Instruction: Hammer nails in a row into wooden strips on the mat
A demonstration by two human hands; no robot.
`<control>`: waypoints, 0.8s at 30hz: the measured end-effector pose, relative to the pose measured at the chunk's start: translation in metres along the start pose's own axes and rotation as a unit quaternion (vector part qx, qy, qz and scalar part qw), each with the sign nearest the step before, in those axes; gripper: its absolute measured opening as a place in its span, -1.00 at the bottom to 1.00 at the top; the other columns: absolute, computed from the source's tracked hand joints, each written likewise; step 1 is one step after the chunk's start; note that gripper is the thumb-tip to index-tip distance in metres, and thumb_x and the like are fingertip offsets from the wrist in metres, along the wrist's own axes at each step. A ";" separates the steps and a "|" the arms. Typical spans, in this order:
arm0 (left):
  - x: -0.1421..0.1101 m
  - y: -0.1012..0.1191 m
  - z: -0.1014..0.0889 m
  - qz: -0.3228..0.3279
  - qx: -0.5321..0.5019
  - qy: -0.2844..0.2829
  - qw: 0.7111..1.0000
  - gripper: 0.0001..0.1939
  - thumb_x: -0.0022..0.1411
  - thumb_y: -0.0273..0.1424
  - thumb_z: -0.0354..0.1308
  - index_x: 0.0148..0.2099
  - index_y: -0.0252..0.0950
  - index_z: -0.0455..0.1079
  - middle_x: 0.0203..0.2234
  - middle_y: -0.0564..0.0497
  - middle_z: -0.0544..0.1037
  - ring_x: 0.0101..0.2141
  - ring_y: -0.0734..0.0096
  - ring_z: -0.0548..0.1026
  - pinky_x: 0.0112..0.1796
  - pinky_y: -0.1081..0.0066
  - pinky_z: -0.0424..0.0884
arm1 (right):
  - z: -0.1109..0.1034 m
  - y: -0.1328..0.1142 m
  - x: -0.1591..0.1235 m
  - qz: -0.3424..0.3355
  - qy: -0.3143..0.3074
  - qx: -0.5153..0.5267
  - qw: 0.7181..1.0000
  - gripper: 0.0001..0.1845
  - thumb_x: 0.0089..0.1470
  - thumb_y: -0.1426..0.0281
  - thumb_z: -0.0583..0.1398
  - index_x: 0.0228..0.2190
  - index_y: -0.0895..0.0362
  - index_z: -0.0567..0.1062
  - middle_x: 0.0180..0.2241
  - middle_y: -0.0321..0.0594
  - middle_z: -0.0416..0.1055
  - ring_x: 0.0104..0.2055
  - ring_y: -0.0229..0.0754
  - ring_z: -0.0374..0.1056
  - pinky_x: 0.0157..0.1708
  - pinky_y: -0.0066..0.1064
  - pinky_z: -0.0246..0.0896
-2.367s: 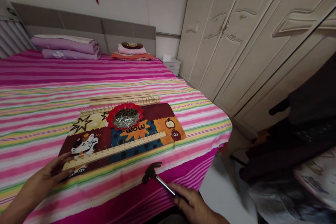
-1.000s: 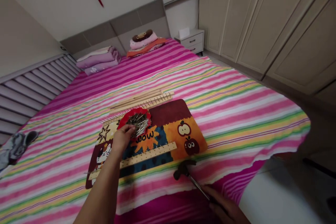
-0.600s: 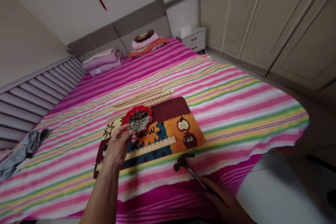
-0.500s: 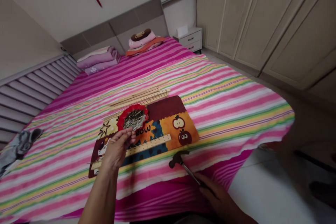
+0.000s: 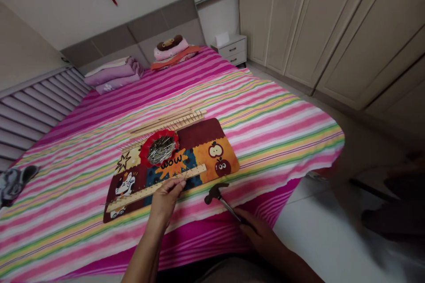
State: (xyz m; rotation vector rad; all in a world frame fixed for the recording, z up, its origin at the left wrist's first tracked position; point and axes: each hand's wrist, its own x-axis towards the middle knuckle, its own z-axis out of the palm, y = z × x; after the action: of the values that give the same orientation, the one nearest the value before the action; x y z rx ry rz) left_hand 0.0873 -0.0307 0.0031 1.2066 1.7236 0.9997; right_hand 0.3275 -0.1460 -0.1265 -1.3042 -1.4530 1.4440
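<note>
Your right hand (image 5: 255, 229) grips the hammer (image 5: 226, 205); your left hand (image 5: 168, 198) pinches narrowly at the strip (image 5: 139, 195) on the mat (image 5: 203, 131), anything held too small to tell, the bowl (image 5: 144, 154) of nails (image 5: 161, 150) beyond

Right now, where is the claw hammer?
In the head view, the claw hammer is in the right hand, low and just right of centre, its head below the apple-printed end of the mat.
</note>
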 end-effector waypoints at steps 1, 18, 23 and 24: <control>-0.001 0.000 0.005 -0.011 -0.020 -0.013 1.000 -0.60 -0.32 -0.13 0.36 -0.42 -0.29 0.52 -0.57 0.04 0.49 -0.56 0.50 0.36 -0.50 0.45 0.30 | 0.000 0.000 0.000 -0.001 0.002 -0.002 1.000 -0.53 0.15 0.31 0.08 0.10 0.06 0.34 0.07 -0.16 0.39 0.11 -0.01 0.27 0.11 -0.14 0.11; 0.014 -0.024 0.069 0.046 -0.082 0.022 0.995 -0.67 -0.10 -0.17 0.25 -0.33 -0.31 0.44 -0.47 0.02 0.53 -0.44 0.46 0.45 -0.34 0.42 0.39 | 0.000 -0.001 -0.002 -0.006 0.010 0.000 1.000 -0.54 0.14 0.36 0.07 0.09 0.06 0.34 0.05 -0.15 0.41 0.07 0.00 0.30 0.06 -0.15 0.16; 0.016 -0.031 0.072 0.061 -0.015 0.068 0.996 -0.67 -0.03 -0.13 0.18 -0.31 -0.28 0.46 -0.45 0.03 0.53 -0.43 0.45 0.45 -0.30 0.40 0.39 | 0.000 -0.001 -0.001 -0.004 0.016 0.004 1.000 -0.53 0.12 0.38 0.08 0.08 0.07 0.36 0.04 -0.14 0.42 0.06 0.01 0.31 0.06 -0.14 0.16; 0.017 -0.031 0.073 0.064 -0.009 0.069 0.996 -0.67 -0.03 -0.13 0.17 -0.31 -0.27 0.46 -0.45 0.03 0.53 -0.43 0.44 0.46 -0.31 0.41 0.39 | 0.000 -0.001 -0.001 -0.005 0.017 0.004 1.000 -0.53 0.12 0.38 0.07 0.09 0.07 0.35 0.04 -0.14 0.42 0.06 0.01 0.31 0.06 -0.14 0.17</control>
State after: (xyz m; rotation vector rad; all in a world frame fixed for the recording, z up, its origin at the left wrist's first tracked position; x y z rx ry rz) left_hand 0.1391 -0.0103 -0.0554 1.2757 1.7558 1.1966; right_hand 0.3276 -0.1469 -0.1253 -1.3088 -1.4283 1.4138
